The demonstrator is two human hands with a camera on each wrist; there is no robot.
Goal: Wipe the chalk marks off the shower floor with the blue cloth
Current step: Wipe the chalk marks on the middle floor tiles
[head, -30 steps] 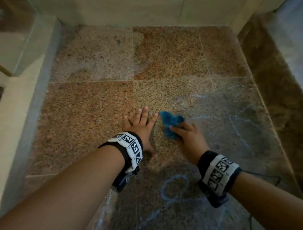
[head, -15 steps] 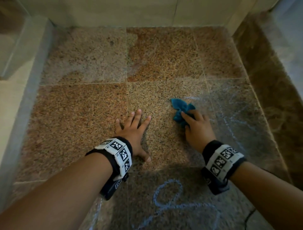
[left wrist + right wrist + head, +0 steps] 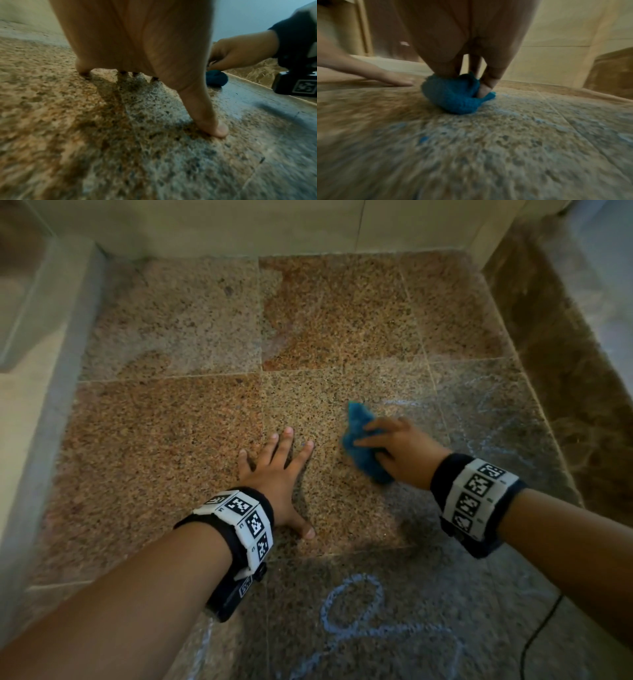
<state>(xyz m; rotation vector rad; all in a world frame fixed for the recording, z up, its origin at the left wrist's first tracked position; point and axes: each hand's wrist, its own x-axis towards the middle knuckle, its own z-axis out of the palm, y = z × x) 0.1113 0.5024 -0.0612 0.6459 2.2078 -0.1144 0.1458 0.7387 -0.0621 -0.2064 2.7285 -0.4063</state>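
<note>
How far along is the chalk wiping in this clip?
Partly done. Done: the shower floor around the left hand shows no chalk lines. In hand: the right hand has the blue cloth in its grip and presses it to the floor beside a smeared patch; the left hand braces flat. Left: that smear, faint lines to the right, and the bold chalk loop near the person.

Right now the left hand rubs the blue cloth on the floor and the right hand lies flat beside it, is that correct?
No, the hands are swapped. In the head view the right hand grips the blue cloth on the floor, and the left hand lies flat beside it.
</note>
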